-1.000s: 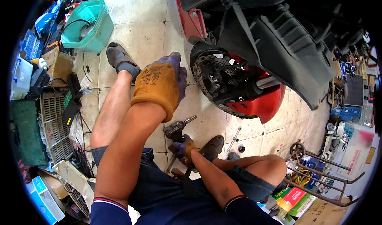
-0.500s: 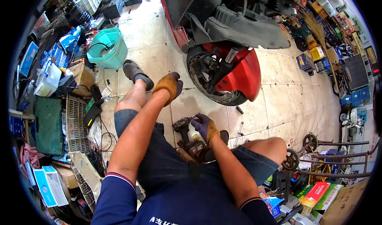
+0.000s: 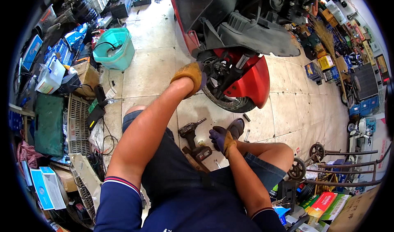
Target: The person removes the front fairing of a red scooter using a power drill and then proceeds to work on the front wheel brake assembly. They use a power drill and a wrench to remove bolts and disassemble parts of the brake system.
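Observation:
I sit on the tiled floor in front of a red scooter point(image 3: 256, 82) with its rear wheel point(image 3: 230, 102) exposed. My left hand point(image 3: 189, 76), in a yellow work glove, reaches out to the left side of that wheel; its fingers are hidden behind the glove's back. My right hand point(image 3: 221, 137), in a purple and yellow glove, hovers low between my knees with its fingers loosely spread. It holds nothing. A black cordless impact driver point(image 3: 193, 138) lies on the floor just left of it, not touching it.
A teal bucket point(image 3: 115, 48) stands far left of the scooter. A green tool case point(image 3: 48, 125), grey crates and boxes crowd the left side. A small socket point(image 3: 246, 117) lies by my shoe point(image 3: 237, 127). A wheeled metal frame point(image 3: 328, 166) stands at right.
My left hand has moved forward from above my knee to the scooter's wheel. My right hand has let go of the impact driver, which now lies on the floor.

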A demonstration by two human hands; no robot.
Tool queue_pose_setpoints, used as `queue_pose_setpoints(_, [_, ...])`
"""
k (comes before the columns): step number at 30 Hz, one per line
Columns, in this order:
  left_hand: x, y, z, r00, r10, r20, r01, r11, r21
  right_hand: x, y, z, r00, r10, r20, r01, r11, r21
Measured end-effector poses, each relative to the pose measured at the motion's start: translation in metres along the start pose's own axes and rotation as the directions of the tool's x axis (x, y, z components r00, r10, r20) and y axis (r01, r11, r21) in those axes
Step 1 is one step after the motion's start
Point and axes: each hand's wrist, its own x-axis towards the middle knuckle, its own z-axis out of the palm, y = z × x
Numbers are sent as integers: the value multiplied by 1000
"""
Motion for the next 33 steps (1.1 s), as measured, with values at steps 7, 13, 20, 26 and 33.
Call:
queue_pose_setpoints(7, [25, -40, 80, 909, -36, 414, -85, 959, 269, 1, -44, 14, 968, -137, 209, 193, 942, -275])
queue_pose_setpoints(13, [55, -66, 185, 857, 312, 411, -445, 850, 282, -51, -114, -16, 789, -73, 610, 537, 563, -628])
queue_pose_setpoints(20, [99, -65, 242, 893, 448, 52, -446, 894, -33, -15, -114, -9, 776, 213, 594, 492, 386, -780])
queue_pose_setpoints(26, [131, -31, 192, 638, 190, 747, -395, 913, 105, -8, -120, -13, 786, 102, 610, 508, 455, -731])
queue_pose_setpoints(33, [147, -23, 232, 606, 18, 795, -152, 984, 94, -2, -120, -17, 777, 77, 624, 496, 535, -684])
